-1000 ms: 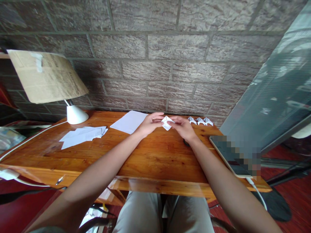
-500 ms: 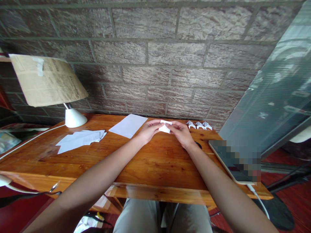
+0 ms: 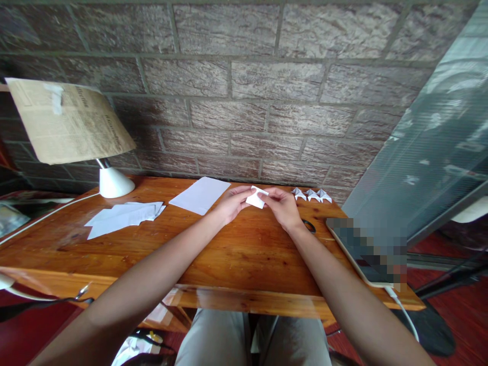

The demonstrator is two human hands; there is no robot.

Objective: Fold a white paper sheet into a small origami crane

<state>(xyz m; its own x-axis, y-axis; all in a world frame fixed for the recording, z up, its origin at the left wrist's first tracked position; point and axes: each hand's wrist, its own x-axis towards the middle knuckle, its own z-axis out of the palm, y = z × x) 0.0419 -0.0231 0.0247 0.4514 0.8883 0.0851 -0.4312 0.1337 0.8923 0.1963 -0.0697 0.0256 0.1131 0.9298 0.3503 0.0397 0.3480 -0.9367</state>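
A small folded piece of white paper point(image 3: 256, 199) is held between my two hands, above the back middle of the wooden desk. My left hand point(image 3: 235, 202) pinches its left side, the thumb near the top edge. On the right side, my right hand point(image 3: 281, 204) grips it with the thumb laid over its front face. The fingers behind the paper are partly hidden. To the right of my right hand stand three small folded paper pieces point(image 3: 312, 195) with pointed tops, in a row along the back.
White sheets point(image 3: 200, 195) lie left of my hands, with cut paper pieces point(image 3: 125, 216) farther left. A lamp point(image 3: 114, 182) stands at the back left. A dark ring-shaped object point(image 3: 309, 226) and a plugged-in tablet point(image 3: 362, 254) are on the right. Behind the desk point(image 3: 244, 264) rises a brick wall point(image 3: 247, 81).
The folded paper is tilted a little more and has shifted slightly left in my hands. My right wrist has moved, showing more of the dark ring. The view has shifted slightly.
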